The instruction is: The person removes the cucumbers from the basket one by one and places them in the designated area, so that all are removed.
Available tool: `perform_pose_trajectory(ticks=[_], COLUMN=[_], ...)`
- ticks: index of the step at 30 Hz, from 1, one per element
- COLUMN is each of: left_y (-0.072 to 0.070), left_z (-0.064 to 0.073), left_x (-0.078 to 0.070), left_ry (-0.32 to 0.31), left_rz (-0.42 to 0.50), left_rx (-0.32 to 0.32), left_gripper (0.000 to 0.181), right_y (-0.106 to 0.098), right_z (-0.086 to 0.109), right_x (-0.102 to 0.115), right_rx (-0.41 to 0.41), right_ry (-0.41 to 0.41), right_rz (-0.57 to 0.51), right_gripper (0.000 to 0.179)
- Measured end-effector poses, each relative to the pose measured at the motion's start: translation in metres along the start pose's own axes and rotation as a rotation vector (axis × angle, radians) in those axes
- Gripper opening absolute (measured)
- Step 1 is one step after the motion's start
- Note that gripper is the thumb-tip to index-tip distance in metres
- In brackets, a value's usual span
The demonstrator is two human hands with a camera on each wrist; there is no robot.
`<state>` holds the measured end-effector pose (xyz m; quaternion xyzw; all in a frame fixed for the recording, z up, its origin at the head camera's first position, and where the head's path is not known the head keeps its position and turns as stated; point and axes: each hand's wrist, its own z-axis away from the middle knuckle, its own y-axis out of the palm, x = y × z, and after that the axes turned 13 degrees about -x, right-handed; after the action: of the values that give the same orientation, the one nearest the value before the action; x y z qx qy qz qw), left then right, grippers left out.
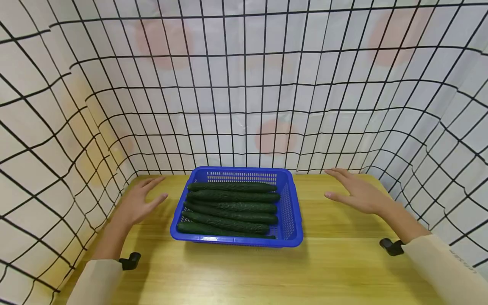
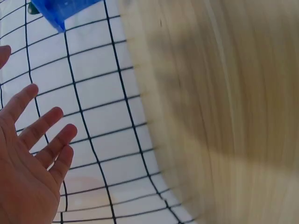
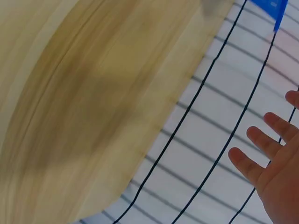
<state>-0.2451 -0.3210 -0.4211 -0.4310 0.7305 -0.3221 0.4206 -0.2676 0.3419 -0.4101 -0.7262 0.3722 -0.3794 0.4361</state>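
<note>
A blue plastic basket stands in the middle of the wooden table, with several long dark green cucumbers laid side by side in it. To its left my left hand hovers over the table, fingers extended and apart from the basket. My right hand is held out on the other side, also holding nothing, its fingers pointing toward the basket. In the left wrist view the left palm and spread fingers show. The right wrist view catches the right hand with its fingers straight and separated.
A black net over white cloth encloses the back and both sides of the wooden table. Small black mounts stick out from the cream sleeves at both wrists.
</note>
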Motion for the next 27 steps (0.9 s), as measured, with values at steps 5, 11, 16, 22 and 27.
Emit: perform_pose_trajectory(ticks=[5,11,16,22,27], left_y=[0.010,0.028,0.042,0.050,0.055], left_z=[0.002,0.003,0.003,0.002,0.000], left_x=[-0.008,-0.019,-0.029,-0.036,-0.042], left_ry=[-0.026,-0.012,-0.034,-0.094,-0.151], left_rz=[0.101,0.237,0.370,0.407,0.483], left_rx=[0.006,-0.017,-0.001,0.036,0.063], left_gripper=[0.059,0.050,0.049,0.054,0.059], right_y=[0.006,0.014,0.022,0.029,0.026], right_z=[-0.016,-0.034,-0.046,-0.059,-0.072], right_x=[0.021,0.046,0.068,0.093,0.115], right_rx=[0.009,0.007,0.006,0.008,0.017], right_ry=[0.005,-0.004,-0.033,-0.069,-0.096], right_rz=[-0.031,-0.090,-0.146,-0.180,-0.220], right_gripper=[0.080,0.079,0.077,0.078,0.075])
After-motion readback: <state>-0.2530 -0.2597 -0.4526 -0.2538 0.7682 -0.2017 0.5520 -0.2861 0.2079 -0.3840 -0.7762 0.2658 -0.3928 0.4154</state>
